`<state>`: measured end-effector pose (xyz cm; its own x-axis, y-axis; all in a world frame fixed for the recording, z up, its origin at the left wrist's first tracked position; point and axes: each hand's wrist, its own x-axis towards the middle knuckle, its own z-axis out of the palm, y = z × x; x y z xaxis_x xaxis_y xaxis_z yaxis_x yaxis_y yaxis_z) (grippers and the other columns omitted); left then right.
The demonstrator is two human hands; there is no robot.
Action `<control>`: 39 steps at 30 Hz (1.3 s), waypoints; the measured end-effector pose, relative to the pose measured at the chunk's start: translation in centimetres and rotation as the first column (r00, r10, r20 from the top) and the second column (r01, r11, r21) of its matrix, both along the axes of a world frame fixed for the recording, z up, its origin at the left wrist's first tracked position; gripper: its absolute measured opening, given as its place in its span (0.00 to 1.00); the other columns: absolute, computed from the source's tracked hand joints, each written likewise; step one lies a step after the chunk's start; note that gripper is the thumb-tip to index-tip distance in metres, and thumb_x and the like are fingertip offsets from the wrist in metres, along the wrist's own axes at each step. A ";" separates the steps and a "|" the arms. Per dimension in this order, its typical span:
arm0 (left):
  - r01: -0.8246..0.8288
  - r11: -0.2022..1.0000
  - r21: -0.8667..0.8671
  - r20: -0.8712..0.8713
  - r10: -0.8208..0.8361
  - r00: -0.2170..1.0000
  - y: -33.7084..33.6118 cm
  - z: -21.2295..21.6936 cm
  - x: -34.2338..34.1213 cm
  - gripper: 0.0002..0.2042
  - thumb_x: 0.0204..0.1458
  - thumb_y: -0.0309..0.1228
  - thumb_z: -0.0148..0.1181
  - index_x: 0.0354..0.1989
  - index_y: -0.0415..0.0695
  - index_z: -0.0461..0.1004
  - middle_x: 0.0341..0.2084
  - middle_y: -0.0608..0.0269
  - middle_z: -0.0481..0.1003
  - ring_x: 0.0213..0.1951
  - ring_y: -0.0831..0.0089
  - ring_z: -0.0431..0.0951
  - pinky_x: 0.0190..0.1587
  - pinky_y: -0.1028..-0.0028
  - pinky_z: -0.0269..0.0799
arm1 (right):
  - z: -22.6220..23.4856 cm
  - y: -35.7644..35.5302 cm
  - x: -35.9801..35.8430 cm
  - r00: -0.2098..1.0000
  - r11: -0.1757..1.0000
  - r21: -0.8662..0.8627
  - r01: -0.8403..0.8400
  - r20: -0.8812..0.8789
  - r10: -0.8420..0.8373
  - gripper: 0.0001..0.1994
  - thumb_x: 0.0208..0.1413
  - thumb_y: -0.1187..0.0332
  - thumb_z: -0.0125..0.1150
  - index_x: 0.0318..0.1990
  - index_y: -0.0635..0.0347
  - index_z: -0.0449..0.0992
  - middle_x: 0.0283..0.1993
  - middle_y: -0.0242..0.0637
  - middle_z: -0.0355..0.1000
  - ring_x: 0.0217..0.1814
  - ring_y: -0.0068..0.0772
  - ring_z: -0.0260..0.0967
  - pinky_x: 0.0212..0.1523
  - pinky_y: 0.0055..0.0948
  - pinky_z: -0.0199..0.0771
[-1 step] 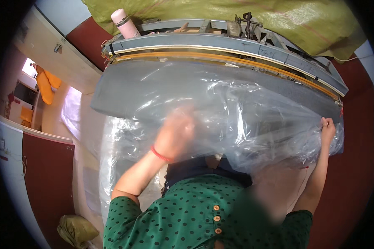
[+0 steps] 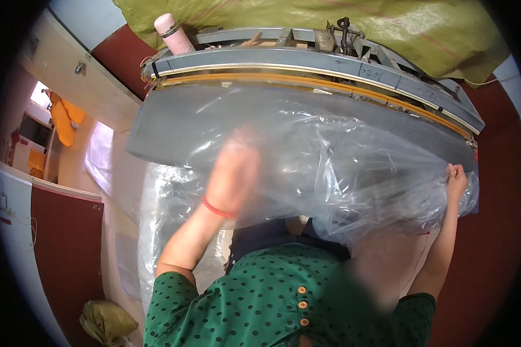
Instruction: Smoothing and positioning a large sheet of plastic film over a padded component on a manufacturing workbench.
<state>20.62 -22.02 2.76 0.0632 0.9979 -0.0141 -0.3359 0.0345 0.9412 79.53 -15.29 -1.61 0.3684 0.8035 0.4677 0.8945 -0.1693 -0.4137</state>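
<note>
A wide sheet of clear plastic film (image 2: 324, 168) lies creased over a grey padded board (image 2: 173, 127) and hangs down its near side. My right hand (image 2: 457, 178) pinches the film near its right end, and folds fan out leftward from those fingers. Over the left-middle of the film is my left hand (image 2: 235, 170), with a red cord around the wrist. Motion smears its fingers, so their shape is unclear, as is whether they press on the film.
Behind the board runs a grey metal frame (image 2: 237, 59) with an orange strip (image 2: 272, 77) along it. A pink bottle (image 2: 173, 34) stands at its far left; a clamp (image 2: 344, 34) sits farther right. Green woven sheeting (image 2: 422, 34) lies behind. A tied bag (image 2: 107, 321) rests at lower left.
My left hand has shifted a little to the left over the film, and the creases near it have altered slightly. My right hand keeps its place and its pinch.
</note>
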 end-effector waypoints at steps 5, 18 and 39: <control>-0.082 0.993 0.080 -0.329 0.104 0.939 5.3 4.5 -5.2 0.17 0.55 0.30 0.43 0.54 0.45 0.58 0.16 0.71 0.65 0.12 0.88 0.54 0.13 0.88 0.50 | -0.9 -0.8 2.5 1.000 0.999 0.043 0.002 0.031 -0.004 0.13 0.49 0.60 0.55 0.25 0.62 0.67 0.19 0.42 0.64 0.20 0.35 0.61 0.25 0.31 0.61; -0.129 0.957 0.261 -0.915 0.203 -0.348 13.0 -4.9 -11.9 0.29 0.49 0.47 0.48 0.57 0.43 0.54 0.57 0.55 0.55 0.59 0.59 0.52 0.54 0.53 0.52 | -1.4 -1.0 4.4 0.997 0.998 0.012 0.061 0.039 -0.062 0.13 0.50 0.61 0.55 0.25 0.62 0.67 0.18 0.41 0.63 0.20 0.32 0.58 0.24 0.31 0.61; 0.335 0.914 0.227 -0.939 0.297 -0.175 6.5 -3.0 -4.4 0.35 0.48 0.52 0.48 0.59 0.41 0.50 0.61 0.55 0.46 0.63 0.59 0.41 0.58 0.49 0.40 | -1.8 -4.2 7.7 0.996 0.996 0.013 0.083 -0.027 -0.082 0.12 0.51 0.61 0.54 0.27 0.62 0.67 0.20 0.39 0.64 0.22 0.29 0.57 0.26 0.28 0.61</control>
<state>16.25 -15.48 -0.27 0.3106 0.9351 0.1706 0.9417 -0.3271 0.0790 87.18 -19.46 -3.42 0.4456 0.7632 0.4679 0.8664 -0.2361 -0.4400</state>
